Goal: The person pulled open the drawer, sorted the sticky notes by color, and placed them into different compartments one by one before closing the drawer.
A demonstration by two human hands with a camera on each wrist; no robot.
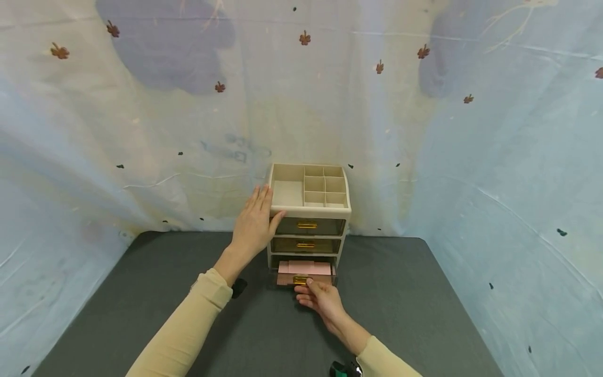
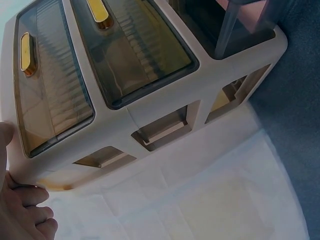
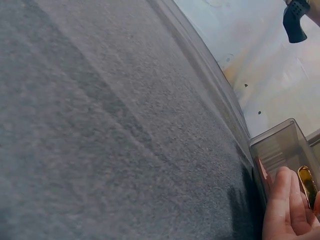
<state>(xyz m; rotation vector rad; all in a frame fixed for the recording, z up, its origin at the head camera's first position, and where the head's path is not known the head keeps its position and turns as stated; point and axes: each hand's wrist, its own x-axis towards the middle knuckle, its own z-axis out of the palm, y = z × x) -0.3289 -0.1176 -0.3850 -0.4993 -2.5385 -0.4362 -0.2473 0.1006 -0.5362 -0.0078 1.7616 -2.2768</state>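
Note:
A cream desktop organizer (image 1: 311, 211) with three smoky see-through drawers stands on the dark table. Its bottom drawer (image 1: 282, 280) is pulled partway out, and pink paper-like pieces (image 1: 308, 267) lie inside. Along the organizer's upper left side rests my left hand (image 1: 254, 225), fingers straight, thumb over the front top edge. In the left wrist view, part of that left hand (image 2: 22, 210) touches the organizer's corner. My right hand (image 1: 325, 303) pinches the gold handle (image 1: 300, 280) of the bottom drawer. The right wrist view shows the gold handle (image 3: 307, 185) beside the fingers.
The organizer's top tray (image 1: 288, 193) has one large and several small compartments. Two upper drawers (image 1: 306, 245) with gold handles are closed. A patterned cloth curtain (image 1: 301, 104) hangs behind and at both sides of the dark grey tabletop (image 1: 400, 303).

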